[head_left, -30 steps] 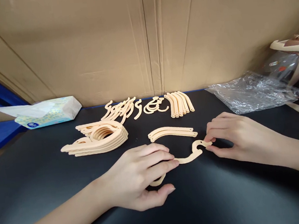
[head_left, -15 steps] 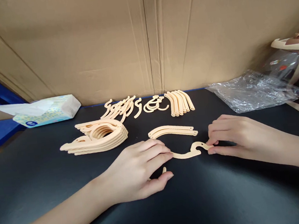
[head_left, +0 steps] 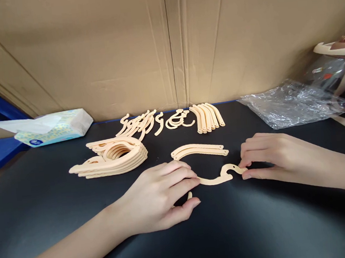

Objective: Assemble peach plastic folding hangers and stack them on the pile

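My right hand (head_left: 268, 156) pinches the right end of a small curved beige piece with a hole (head_left: 228, 168). Its left end meets a longer curved beige piece (head_left: 216, 180). My left hand (head_left: 170, 195) lies over the left end of that longer piece, fingers touching it and thumb apart; a beige tip (head_left: 189, 195) shows between thumb and fingers, the rest hidden under the hand. Just behind the hands, two curved beige arms (head_left: 199, 148) lie side by side.
Stacked beige hanger-like pieces (head_left: 111, 162) lie at left, near a tissue pack (head_left: 58, 128). Farther back are loose S-shaped pieces (head_left: 138, 123), hooks (head_left: 176, 120) and curved arms (head_left: 206, 118). Clear plastic (head_left: 293, 106) lies right, before a cardboard wall (head_left: 105, 50).
The longer curved piece has shifted very slightly toward me at its visible part, and my right fingertips have moved a touch to the right. Little else differs.
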The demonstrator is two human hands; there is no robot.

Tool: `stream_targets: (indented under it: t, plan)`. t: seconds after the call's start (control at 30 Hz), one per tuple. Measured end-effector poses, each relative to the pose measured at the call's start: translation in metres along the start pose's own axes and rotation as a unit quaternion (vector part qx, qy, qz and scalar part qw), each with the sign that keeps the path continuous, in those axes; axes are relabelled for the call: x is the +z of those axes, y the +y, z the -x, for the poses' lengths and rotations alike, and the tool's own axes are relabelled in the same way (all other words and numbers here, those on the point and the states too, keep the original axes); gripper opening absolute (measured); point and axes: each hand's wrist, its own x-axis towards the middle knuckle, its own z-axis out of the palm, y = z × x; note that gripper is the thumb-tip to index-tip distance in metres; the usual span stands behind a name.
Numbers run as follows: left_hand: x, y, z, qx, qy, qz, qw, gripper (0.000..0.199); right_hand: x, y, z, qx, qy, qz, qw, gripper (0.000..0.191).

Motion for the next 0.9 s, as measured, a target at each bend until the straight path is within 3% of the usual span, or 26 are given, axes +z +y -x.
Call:
stream_targets:
  t: [0.37,0.57,0.73,0.9]
  plan:
    - [0.001,-0.001,0.002,0.005,0.0,-0.003,1.0,0.017,-0.001,-0.002,-0.001,0.01,0.005,0.002,1.0,0.021]
    - [-0.001,0.0,0.002,0.007,-0.003,0.002,1.0,0.017,-0.001,0.005,-0.005,-0.006,0.091,0.058,0.994,0.022]
    - [-0.001,-0.001,0.004,0.006,0.005,0.004,1.0,0.017,-0.02,0.015,-0.025,-0.025,0.086,0.138,0.986,0.024]
    - [0.0,-0.001,0.006,0.005,-0.003,0.002,1.0,0.018,-0.042,0.025,-0.066,-0.017,0.06,0.207,0.976,0.029]
